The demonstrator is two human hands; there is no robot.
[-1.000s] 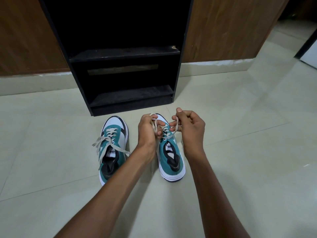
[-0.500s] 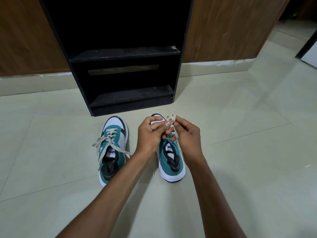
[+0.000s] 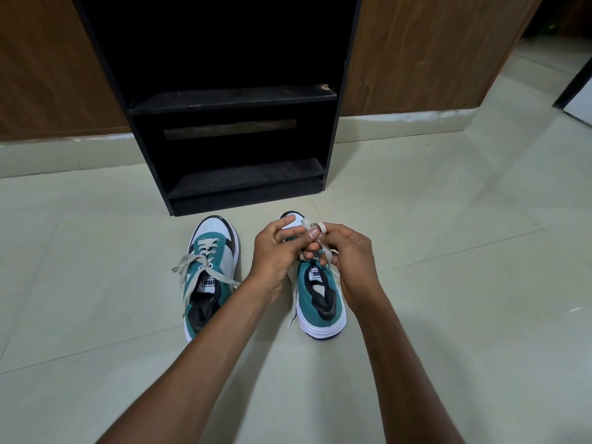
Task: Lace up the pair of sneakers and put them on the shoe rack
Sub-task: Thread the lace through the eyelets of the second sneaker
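Observation:
Two teal-and-white sneakers stand side by side on the floor, toes toward the black shoe rack [image 3: 224, 100]. The left sneaker [image 3: 208, 283] has its beige lace tied loosely, the ends trailing over its sides. Over the right sneaker [image 3: 320, 299] my left hand [image 3: 275, 251] and my right hand [image 3: 349, 254] meet, both pinching its beige lace [image 3: 315, 226], which loops above my fingertips. One lace end hangs down the shoe's left side to the floor. My hands hide the shoe's eyelets.
The rack has two dark shelves, the lower one [image 3: 246, 179] just beyond the shoes. Wood-panelled walls [image 3: 416, 52] with a pale skirting flank it. Pale floor tiles [image 3: 448, 251] spread to the right and left of the shoes.
My hands, which were apart pulling the lace ends, have come together over the right sneaker and now hold a loop of lace between the fingertips.

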